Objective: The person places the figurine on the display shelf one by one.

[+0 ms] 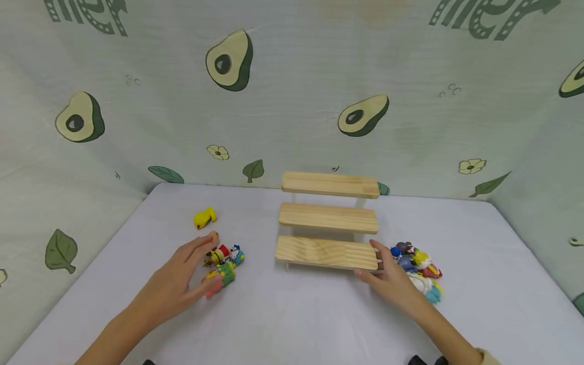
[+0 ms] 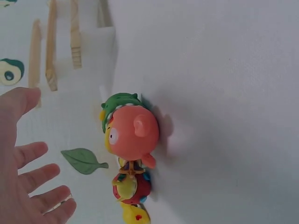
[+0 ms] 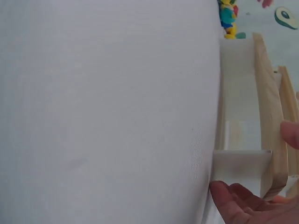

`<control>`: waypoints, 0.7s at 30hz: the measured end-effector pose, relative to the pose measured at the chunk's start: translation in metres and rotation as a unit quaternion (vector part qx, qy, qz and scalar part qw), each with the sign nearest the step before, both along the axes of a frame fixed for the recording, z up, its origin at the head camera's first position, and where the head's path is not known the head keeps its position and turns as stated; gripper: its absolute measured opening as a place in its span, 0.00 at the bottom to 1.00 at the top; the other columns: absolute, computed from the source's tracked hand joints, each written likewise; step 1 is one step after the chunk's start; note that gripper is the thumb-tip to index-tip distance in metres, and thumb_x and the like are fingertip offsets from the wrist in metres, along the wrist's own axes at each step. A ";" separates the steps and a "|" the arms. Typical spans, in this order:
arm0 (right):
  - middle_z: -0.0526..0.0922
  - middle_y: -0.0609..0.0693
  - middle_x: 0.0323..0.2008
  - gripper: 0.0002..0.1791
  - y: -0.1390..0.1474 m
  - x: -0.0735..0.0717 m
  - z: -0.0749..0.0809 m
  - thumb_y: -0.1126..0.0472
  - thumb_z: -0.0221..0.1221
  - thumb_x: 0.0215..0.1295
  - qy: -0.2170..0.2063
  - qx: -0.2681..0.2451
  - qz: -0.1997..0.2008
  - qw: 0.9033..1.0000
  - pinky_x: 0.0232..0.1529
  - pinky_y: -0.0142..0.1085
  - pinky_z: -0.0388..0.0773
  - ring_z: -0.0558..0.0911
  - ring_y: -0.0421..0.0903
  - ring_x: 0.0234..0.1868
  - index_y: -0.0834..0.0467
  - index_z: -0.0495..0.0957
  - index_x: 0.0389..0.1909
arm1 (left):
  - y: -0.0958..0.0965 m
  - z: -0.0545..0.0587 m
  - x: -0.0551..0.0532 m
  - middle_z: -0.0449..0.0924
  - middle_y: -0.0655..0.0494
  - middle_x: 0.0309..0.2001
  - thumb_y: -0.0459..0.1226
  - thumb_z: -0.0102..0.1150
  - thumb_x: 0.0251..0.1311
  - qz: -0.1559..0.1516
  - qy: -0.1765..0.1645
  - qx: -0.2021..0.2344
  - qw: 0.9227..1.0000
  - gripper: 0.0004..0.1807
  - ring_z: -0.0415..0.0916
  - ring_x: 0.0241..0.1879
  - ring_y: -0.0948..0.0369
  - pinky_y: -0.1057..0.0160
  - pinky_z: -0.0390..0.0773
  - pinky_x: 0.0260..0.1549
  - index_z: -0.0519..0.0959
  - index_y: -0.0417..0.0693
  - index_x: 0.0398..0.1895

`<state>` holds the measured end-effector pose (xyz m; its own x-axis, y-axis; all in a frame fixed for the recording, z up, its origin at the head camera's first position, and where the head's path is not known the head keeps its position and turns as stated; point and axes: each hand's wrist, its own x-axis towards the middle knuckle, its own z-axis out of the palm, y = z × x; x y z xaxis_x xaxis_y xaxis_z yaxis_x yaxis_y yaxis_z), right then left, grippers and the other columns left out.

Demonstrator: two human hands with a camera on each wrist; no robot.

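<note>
A three-tier wooden display stand [image 1: 326,252] with pale boards stands near the middle of the table. My right hand [image 1: 390,279] grips the right end of its lowest board. In the right wrist view, fingers [image 3: 229,200] reach past a white support [image 3: 243,163] under the board. Over a small cluster of toy figures on the left, my left hand [image 1: 182,274] hovers with its fingers spread and holds nothing. The cluster includes a pink-headed figure [image 2: 133,133] in a green hat and a red-and-yellow one [image 2: 131,189].
A yellow toy figure [image 1: 205,218] lies behind the left cluster. Right of the stand, beside my right hand, is a pile of several toy figures [image 1: 422,261]. A white cloth with avocado prints [image 1: 283,101] hangs behind the white table [image 1: 296,324].
</note>
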<state>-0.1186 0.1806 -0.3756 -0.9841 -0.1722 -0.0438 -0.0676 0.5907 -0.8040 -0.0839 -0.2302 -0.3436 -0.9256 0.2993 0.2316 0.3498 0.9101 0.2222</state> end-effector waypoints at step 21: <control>0.69 0.59 0.60 0.41 0.006 -0.021 0.000 0.53 0.64 0.57 -0.098 -0.104 0.016 0.990 0.48 0.37 0.70 0.70 0.53 0.58 0.59 0.54 0.67 | -0.009 -0.026 0.010 0.72 0.47 0.54 0.49 0.64 0.53 0.138 -0.160 0.147 0.966 0.32 0.73 0.45 0.56 0.59 0.80 0.38 0.68 0.44 0.57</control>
<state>-0.1393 0.1866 -0.3754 -0.9541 -0.2279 -0.1943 0.0868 0.4107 -0.9076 -0.0741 -0.2390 -0.3695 -0.9991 -0.0049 -0.0428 -0.0273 0.8405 0.5412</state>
